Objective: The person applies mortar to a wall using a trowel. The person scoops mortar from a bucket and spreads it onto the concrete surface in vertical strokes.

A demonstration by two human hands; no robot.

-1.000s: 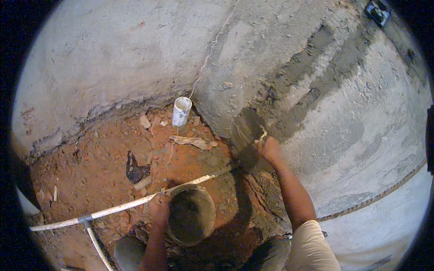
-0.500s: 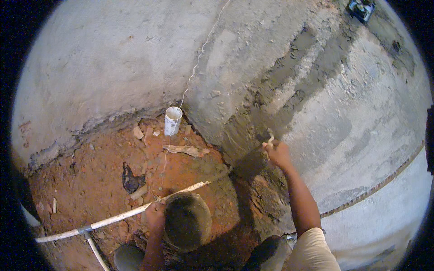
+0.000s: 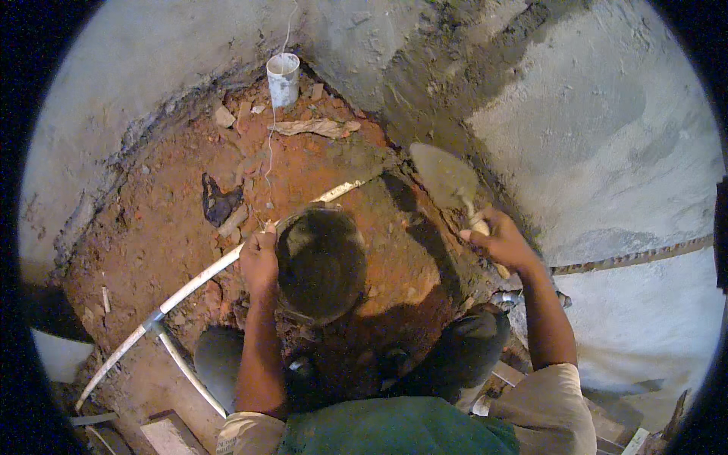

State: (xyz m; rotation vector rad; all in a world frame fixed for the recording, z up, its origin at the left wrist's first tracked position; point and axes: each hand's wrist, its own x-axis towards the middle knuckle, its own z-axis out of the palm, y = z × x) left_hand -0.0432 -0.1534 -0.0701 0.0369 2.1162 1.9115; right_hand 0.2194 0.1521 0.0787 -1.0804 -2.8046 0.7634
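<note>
Pale-handled and broad-bladed, our trowel (image 3: 440, 173) sits in the right hand (image 3: 502, 239), whose fingers wrap its grip; the long axis slants forward and leftward, so the blade lies ahead of those fingers, near the foot of the grey wall (image 3: 607, 136). We see the round bucket (image 3: 345, 287) to the blade's lower left, nearer the left hand (image 3: 259, 262), its fingers closed on the left rim.

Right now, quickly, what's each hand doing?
Left hand: closed at the edge of the bucket, apparently holding it.
Right hand: closed, holding the trowel.
</note>
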